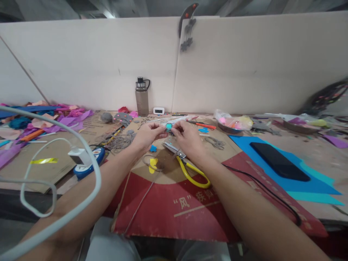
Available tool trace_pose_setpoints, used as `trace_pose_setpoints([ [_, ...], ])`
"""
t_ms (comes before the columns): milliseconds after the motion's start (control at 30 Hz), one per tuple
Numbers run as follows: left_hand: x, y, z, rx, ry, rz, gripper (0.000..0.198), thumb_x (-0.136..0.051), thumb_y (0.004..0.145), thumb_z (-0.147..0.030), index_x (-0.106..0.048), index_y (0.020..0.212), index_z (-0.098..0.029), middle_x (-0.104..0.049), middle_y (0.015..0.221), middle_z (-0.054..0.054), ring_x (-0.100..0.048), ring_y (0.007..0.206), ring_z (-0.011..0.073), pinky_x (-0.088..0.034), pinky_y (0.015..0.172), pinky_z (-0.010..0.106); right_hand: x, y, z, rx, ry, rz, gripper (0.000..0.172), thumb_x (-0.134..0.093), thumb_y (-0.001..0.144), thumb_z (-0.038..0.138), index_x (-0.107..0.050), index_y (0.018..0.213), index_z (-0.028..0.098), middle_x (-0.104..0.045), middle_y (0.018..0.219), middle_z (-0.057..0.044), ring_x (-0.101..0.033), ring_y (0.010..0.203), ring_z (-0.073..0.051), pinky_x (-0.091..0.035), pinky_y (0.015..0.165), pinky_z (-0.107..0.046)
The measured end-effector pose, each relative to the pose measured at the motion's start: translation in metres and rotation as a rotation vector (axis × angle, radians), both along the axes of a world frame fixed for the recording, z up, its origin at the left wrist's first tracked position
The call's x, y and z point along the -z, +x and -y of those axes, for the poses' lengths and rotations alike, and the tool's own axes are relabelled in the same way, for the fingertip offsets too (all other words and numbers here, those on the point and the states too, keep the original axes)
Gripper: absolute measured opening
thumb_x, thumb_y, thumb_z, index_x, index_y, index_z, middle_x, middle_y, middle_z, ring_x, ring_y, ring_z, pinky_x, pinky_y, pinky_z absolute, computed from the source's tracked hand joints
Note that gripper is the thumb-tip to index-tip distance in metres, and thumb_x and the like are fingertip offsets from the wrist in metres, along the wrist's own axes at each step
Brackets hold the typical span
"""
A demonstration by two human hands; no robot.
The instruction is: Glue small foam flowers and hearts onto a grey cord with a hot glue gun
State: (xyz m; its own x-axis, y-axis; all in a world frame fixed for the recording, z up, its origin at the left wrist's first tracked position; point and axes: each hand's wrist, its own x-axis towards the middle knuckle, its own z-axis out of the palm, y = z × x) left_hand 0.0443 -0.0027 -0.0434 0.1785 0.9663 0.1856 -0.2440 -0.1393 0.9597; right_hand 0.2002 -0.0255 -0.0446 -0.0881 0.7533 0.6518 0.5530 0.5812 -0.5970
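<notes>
Between my fingertips, above the middle of the cardboard, is a small teal piece, too small to tell its kind. My left hand pinches at its left side and my right hand pinches at its right. Just below them lie scissors with yellow handles, their blades pointing up and left. A yellow cut-out shape with a thin cord by it rests left of the scissors. Nearer my left hand is a small blue cut-out.
Red-and-brown cardboard covers the table front. A black phone lies on blue sheets at right. Behind stand a grey bottle and a small clock. A white cable loops across the left foreground, near a blue-and-white power socket.
</notes>
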Motion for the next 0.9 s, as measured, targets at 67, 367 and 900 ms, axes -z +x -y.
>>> trace_pose_setpoints([
  [67,-0.002,0.0,0.002,0.005,-0.035,0.021,0.019,-0.076,0.066,-0.017,-0.058,0.066,-0.012,-0.059,0.065,-0.002,-0.06,0.059,0.0075,-0.054,0.07,0.026,0.0,0.001,-0.001,0.019,-0.012,-0.01,0.016,-0.048,0.085,0.025,-0.049,0.07,0.02,-0.054,0.069,0.0,-0.047,0.067,-0.015,-0.034,0.066,-0.029],
  [367,-0.007,0.001,0.006,0.074,-0.188,0.022,0.016,-0.07,0.068,-0.007,-0.066,0.081,-0.014,-0.065,0.069,0.002,-0.062,0.059,0.0096,-0.055,0.062,0.025,0.001,0.001,-0.003,0.024,-0.016,-0.007,0.027,-0.041,0.089,0.031,-0.043,0.064,0.022,-0.048,0.061,0.002,-0.042,0.06,-0.014,-0.029,0.059,-0.028],
  [900,-0.005,0.012,0.011,-0.063,-0.172,0.125,0.022,-0.077,0.06,-0.012,-0.057,0.07,-0.015,-0.062,0.064,-0.001,-0.062,0.061,0.0101,-0.048,0.056,0.021,0.001,-0.001,0.003,0.093,-0.06,-0.058,0.043,-0.044,0.091,0.043,-0.053,0.057,0.02,-0.055,0.054,0.001,-0.047,0.053,-0.013,-0.03,0.056,-0.027],
])
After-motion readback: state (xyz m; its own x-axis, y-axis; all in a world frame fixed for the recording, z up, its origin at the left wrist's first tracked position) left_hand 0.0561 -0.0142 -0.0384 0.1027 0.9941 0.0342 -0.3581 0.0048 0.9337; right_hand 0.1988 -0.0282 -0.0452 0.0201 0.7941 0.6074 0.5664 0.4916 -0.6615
